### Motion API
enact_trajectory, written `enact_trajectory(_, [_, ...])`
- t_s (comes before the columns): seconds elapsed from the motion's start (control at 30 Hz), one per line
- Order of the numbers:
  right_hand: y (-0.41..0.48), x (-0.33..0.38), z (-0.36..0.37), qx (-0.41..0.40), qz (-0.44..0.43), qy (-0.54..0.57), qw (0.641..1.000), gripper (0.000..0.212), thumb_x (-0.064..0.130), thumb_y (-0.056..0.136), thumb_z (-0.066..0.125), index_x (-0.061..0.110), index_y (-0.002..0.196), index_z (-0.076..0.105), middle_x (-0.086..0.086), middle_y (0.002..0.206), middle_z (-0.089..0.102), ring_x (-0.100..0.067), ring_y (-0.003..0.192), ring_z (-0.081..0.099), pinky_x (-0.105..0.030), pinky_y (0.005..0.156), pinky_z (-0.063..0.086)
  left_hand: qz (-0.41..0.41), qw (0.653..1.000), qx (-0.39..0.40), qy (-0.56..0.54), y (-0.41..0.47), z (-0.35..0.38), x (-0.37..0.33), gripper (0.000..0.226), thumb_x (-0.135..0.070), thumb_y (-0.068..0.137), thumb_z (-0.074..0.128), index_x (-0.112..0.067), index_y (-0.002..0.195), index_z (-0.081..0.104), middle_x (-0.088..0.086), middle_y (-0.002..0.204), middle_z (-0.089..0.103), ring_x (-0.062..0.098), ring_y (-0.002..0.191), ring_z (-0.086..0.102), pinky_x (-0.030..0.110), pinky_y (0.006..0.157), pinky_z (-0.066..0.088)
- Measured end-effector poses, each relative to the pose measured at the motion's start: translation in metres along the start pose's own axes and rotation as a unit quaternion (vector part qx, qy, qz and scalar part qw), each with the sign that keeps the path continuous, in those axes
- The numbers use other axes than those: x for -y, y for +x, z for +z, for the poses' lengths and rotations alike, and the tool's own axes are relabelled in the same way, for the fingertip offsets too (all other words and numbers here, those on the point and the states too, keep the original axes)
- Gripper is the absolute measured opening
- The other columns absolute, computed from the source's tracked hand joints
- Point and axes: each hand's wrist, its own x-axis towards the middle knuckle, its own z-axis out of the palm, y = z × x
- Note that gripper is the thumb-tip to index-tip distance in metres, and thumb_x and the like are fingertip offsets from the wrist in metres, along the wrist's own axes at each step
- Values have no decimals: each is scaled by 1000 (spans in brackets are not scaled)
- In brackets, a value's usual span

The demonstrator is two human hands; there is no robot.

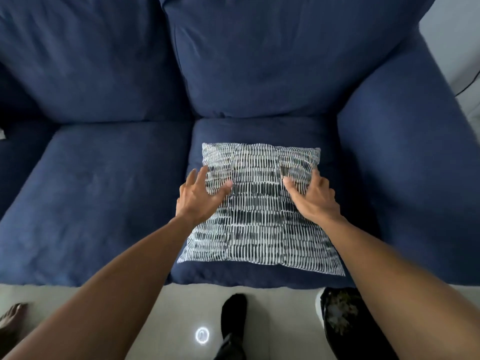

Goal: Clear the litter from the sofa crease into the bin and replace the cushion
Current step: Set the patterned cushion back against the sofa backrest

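Pale floor [166,315] runs along the near edge, with a person's dark-socked foot [233,314] on it and, just to its right, a bin [340,315] lined in black holding bits of litter, partly hidden under the right forearm. Beyond the floor, the front edge of the navy sofa [98,193] crosses the whole view; its left seat lies bare and offers free room, while the right seat is hemmed in by the tall armrest [405,152] close on its right. On that right seat the patterned cushion [259,224] lies flat, its near edge almost at the seat's front and its far edge short of the crease under the back cushions. Both hands rest on its farther half: the left hand [200,196] at the left border, fingers spread and loose, the right hand [315,196] near the right border, fingers curled into the cover, though whether this grip truly pinches the fabric cannot be told.
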Motion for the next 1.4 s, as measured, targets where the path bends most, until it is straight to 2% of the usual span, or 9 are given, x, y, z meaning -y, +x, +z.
enact_trajectory(0.1, [12,-5,17,8,46,7,999,120,100,62,10,23,153,1,-13,158,16,-41,136,29,-59,100,35,-13,1000,12,-24,15,14,7,106,-93,71,37,-30,155,18,11,160,27,39,142,34,61,107,39])
enact_trajectory(0.2, [26,-9,29,9,75,17,997,122,100,62,11,21,153,-2,-16,157,18,-41,134,34,-58,100,36,-39,998,25,-52,30,28,10,108,-94,70,37,-33,155,14,14,158,30,39,140,37,59,108,36])
enact_trajectory(0.33, [35,-10,37,-9,78,25,997,122,99,63,17,19,153,0,-19,153,26,-43,128,42,-54,96,40,-71,994,44,-68,42,41,12,108,-91,75,37,-30,157,3,19,159,29,43,143,31,56,112,29])
enact_trajectory(0.5, [43,-11,33,-43,71,25,996,124,100,63,21,16,152,9,-25,139,45,-44,120,50,-52,92,45,-85,992,46,-76,52,42,10,111,-90,75,40,-26,157,2,27,155,32,47,140,33,58,109,32])
enact_trajectory(0.7, [39,2,14,-92,40,37,994,118,97,67,29,14,150,17,-22,137,50,-42,118,54,-53,89,47,-54,994,17,-91,58,21,-5,110,-91,73,41,-25,157,11,22,154,38,44,140,36,54,110,33])
enact_trajectory(1.2, [46,55,-77,-192,-33,70,978,109,93,71,33,19,150,18,-14,145,44,-36,128,44,-52,100,38,54,986,-89,-128,76,-56,-64,99,-83,80,47,-24,154,16,18,150,45,39,133,45,51,106,38])
enact_trajectory(1.4, [60,73,-104,-251,-73,78,962,106,92,74,33,20,149,19,-13,143,46,-35,125,49,-51,95,42,98,978,-143,-118,89,-80,-84,95,-85,81,42,-30,153,13,14,154,41,36,138,42,52,107,37])
